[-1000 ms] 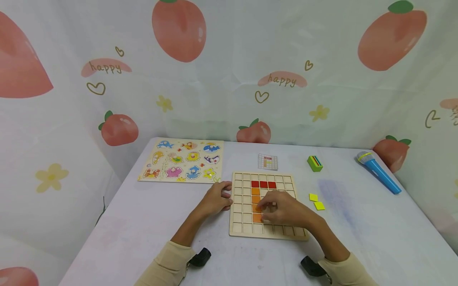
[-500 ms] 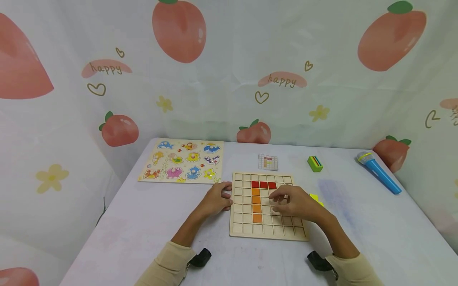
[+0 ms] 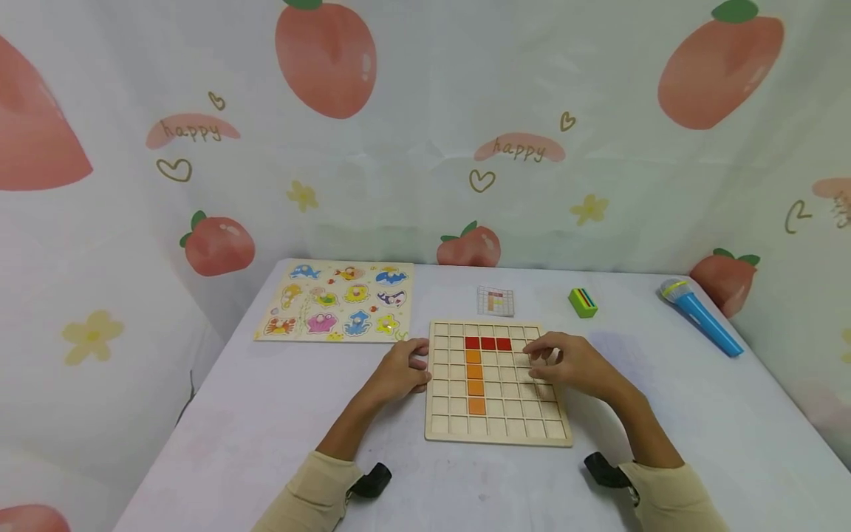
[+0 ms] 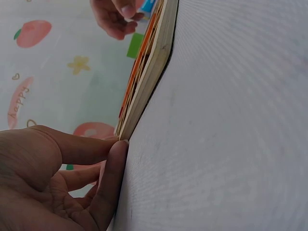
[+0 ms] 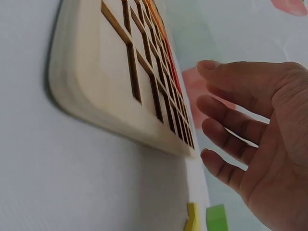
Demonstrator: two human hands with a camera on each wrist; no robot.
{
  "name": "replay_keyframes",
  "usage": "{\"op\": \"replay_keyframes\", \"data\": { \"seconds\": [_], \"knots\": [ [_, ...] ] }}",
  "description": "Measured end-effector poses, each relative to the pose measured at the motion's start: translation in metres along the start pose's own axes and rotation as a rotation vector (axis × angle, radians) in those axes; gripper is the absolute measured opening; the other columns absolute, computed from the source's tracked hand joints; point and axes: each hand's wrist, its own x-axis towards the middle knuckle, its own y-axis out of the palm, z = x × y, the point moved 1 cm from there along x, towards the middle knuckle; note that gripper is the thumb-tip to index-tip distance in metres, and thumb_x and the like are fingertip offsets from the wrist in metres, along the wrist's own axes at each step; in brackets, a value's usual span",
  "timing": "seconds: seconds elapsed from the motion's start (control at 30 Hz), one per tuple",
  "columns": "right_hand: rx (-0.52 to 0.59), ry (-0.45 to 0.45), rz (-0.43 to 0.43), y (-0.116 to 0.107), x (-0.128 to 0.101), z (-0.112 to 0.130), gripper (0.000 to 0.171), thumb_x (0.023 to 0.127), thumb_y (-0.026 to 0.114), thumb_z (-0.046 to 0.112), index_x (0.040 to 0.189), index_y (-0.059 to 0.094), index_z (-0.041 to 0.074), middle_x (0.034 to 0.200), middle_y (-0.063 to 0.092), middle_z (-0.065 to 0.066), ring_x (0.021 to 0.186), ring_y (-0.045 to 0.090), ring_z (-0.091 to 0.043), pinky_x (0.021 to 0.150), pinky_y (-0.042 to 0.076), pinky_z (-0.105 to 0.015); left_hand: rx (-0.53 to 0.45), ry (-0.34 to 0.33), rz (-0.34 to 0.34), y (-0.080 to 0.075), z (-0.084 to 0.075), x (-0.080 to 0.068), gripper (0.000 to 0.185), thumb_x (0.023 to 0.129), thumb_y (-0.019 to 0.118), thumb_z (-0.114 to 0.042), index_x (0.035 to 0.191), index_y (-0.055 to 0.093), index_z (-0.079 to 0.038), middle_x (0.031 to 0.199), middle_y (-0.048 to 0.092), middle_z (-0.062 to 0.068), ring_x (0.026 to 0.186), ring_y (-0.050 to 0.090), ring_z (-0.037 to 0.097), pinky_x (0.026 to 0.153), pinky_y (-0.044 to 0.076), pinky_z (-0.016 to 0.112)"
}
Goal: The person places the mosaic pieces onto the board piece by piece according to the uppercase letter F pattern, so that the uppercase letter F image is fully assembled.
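Nearest the viewer, two cream sleeves reach forward over the pale lilac worktop [image 3: 279, 414], each wrist carrying a small black camera. Between the forearms lies the square wooden grid board [image 3: 497, 384], flat on the worktop. In its cells sit a column of four orange square tiles [image 3: 475, 380] and, above them, a row of three red square tiles [image 3: 488, 343], the row starting at the top of the column and running to the right.

The left hand [image 3: 399, 369] rests against the board's left edge; the left wrist view shows its fingers [image 4: 113, 163] relaxed and touching the board's side where it meets the worktop, gripping nothing. The right hand [image 3: 568, 362] hovers over the board's right side near the upper corner, its fingers [image 5: 231, 108] loosely spread and slightly bent, holding nothing. In the right wrist view a small yellow square tile [image 5: 193, 217] lies on the worktop just off the board's corner, below that hand; the head view hides it behind the hand.

Farther back, a small printed pattern card [image 3: 495, 301] lies beyond the board's top edge. To its right sits a green box with coloured stripes [image 3: 583, 302], and further right a blue toy microphone [image 3: 701, 319]. At the far left lies a wooden sea-animal peg puzzle [image 3: 339, 301]. Behind everything hangs a white curtain printed with peaches [image 3: 425, 133].
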Motion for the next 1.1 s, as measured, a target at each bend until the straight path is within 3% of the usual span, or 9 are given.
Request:
{"op": "replay_keyframes", "data": {
  "seconds": [0.3, 0.63, 0.93, 1.1],
  "knots": [
    [-0.039, 0.075, -0.051, -0.018, -0.003, -0.02, 0.04, 0.088, 0.084, 0.024, 0.123, 0.076, 0.007, 0.11, 0.074, -0.004, 0.103, 0.059, -0.023, 0.083, 0.052, -0.037, 0.004, 0.007, 0.0, -0.001, -0.002, 0.0, 0.066, 0.091, 0.072, 0.01, 0.152, 0.05, 0.003, 0.137, 0.06, 0.015, 0.111, 0.063, 0.026, 0.075, 0.066, 0.031],
    [-0.091, 0.174, -0.04, -0.033, -0.014, -0.036, 0.047, 0.088, 0.083, 0.024, 0.13, 0.072, 0.006, 0.118, 0.072, -0.011, 0.108, 0.06, -0.028, 0.084, 0.051, -0.038, -0.01, 0.014, 0.001, -0.001, -0.002, -0.002, 0.067, 0.089, 0.073, 0.012, 0.151, 0.051, 0.004, 0.137, 0.061, 0.016, 0.11, 0.064, 0.025, 0.074, 0.067, 0.033],
    [-0.093, 0.219, -0.016, -0.038, -0.017, -0.049, 0.052, 0.085, 0.085, 0.021, 0.131, 0.07, 0.003, 0.12, 0.072, -0.016, 0.113, 0.063, -0.036, 0.096, 0.055, -0.058, -0.007, 0.015, -0.001, 0.0, -0.002, -0.002, 0.067, 0.089, 0.073, 0.012, 0.151, 0.051, 0.004, 0.136, 0.061, 0.015, 0.109, 0.064, 0.025, 0.074, 0.067, 0.033],
    [-0.093, 0.205, -0.027, -0.037, -0.018, -0.052, 0.045, 0.088, 0.083, 0.019, 0.129, 0.072, 0.003, 0.113, 0.072, -0.013, 0.105, 0.064, -0.031, 0.09, 0.056, -0.046, -0.01, 0.018, 0.001, 0.0, -0.001, -0.002, 0.066, 0.089, 0.073, 0.012, 0.151, 0.051, 0.004, 0.136, 0.061, 0.016, 0.109, 0.064, 0.025, 0.075, 0.067, 0.032]
  ]
}}
